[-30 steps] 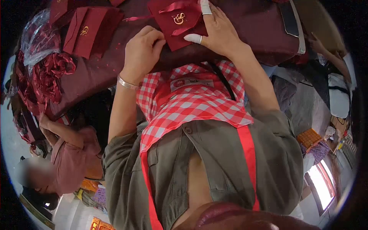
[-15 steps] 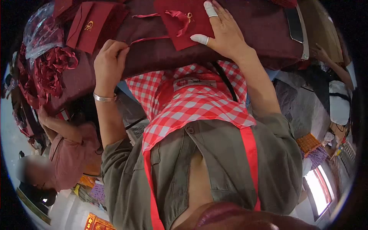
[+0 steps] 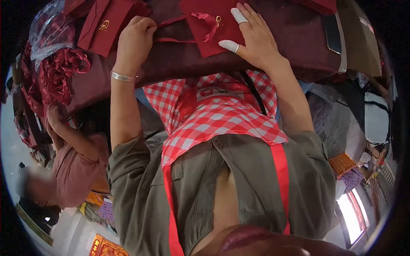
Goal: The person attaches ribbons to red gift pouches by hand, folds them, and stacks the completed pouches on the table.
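Note:
My left hand (image 3: 136,45), with a silver bangle on the wrist, is closed in a pinch at the left end of a dark red ribbon (image 3: 177,41). Two ribbon strands run from beside these fingers to a red card envelope (image 3: 203,50), and a loop lies over its gold emblem. Whether both strands are between the fingertips I cannot tell. My right hand (image 3: 258,40) lies flat on the envelope's right side, fingers stretched out, with white cots on the thumb and one finger.
Red envelopes with gold emblems (image 3: 100,27) lie at the upper left. Beside them are a clear plastic bag (image 3: 49,34) and a heap of red ribbons (image 3: 64,70). A phone (image 3: 332,36) rests at the table's right edge. Another person (image 3: 81,162) works at the left.
My left hand has moved up and to the right, from the lower strand's end to beside the upper strand. The ribbon is slacker there. My right hand stays flat on the envelope.

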A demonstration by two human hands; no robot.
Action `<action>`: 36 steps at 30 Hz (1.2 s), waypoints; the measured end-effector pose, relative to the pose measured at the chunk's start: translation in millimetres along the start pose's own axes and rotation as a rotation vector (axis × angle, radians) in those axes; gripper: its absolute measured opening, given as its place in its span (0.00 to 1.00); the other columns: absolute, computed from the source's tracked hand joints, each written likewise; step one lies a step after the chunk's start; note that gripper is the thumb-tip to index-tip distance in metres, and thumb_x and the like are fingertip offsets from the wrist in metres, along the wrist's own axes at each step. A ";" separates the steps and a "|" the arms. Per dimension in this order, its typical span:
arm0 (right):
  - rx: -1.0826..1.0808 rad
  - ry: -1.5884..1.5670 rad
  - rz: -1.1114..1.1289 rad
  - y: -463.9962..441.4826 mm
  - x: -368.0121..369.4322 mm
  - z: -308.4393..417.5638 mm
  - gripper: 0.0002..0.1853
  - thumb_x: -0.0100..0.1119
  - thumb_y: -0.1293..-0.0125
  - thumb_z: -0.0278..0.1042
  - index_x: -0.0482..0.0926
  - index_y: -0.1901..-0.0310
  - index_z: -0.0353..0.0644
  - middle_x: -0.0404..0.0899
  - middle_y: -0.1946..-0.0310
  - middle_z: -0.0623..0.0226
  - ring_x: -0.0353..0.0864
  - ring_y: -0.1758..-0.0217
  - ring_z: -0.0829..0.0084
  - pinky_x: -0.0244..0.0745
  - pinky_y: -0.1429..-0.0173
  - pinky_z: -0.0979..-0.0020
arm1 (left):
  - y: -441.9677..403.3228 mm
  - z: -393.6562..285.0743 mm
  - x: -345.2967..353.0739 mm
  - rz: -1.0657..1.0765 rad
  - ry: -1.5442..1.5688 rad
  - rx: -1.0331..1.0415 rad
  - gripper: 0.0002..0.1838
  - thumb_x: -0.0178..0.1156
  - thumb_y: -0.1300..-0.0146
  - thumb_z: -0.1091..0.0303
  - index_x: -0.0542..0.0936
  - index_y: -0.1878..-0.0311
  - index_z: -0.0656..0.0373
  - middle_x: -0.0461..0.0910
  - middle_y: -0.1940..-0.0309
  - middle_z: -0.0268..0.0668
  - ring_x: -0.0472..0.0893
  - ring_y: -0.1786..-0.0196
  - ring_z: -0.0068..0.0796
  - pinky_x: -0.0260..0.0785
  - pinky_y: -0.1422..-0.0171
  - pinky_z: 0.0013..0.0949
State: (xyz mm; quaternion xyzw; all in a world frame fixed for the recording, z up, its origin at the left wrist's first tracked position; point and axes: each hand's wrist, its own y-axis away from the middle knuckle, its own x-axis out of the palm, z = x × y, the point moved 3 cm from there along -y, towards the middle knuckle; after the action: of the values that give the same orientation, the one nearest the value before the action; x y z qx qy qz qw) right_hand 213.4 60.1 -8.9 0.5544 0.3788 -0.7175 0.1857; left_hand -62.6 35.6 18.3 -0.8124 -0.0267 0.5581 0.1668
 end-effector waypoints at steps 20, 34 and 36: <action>0.002 0.006 0.002 -1.7 -0.4 -0.7 0.31 0.56 0.38 0.54 0.68 0.37 0.49 0.61 0.36 0.53 0.57 0.31 0.53 0.56 0.31 0.54 | -0.1 1.3 -3.4 0.274 0.269 -0.035 0.08 0.56 0.39 0.72 0.80 0.58 0.62 0.77 0.65 0.44 0.78 0.63 0.43 0.70 0.56 0.37; 0.003 0.010 -0.001 0.6 -1.0 -1.2 0.31 0.54 0.38 0.56 0.67 0.36 0.50 0.59 0.34 0.52 0.55 0.29 0.53 0.54 0.30 0.53 | 16.2 -5.3 -19.9 0.327 0.321 -0.075 0.09 0.60 0.40 0.72 0.79 0.56 0.61 0.78 0.63 0.39 0.79 0.61 0.34 0.70 0.57 0.33; 0.004 0.011 0.002 0.9 -1.2 -0.8 0.31 0.54 0.37 0.56 0.67 0.36 0.50 0.59 0.34 0.52 0.55 0.29 0.53 0.54 0.30 0.53 | 17.2 -8.5 -15.4 0.355 0.291 -0.077 0.09 0.60 0.40 0.73 0.79 0.57 0.62 0.77 0.63 0.40 0.79 0.61 0.35 0.70 0.57 0.32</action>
State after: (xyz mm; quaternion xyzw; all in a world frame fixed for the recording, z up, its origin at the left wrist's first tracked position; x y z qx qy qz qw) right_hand 214.9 59.9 -8.1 0.5589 0.3781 -0.7149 0.1831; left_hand -63.1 13.7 29.7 -0.8820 0.1197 0.4543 0.0367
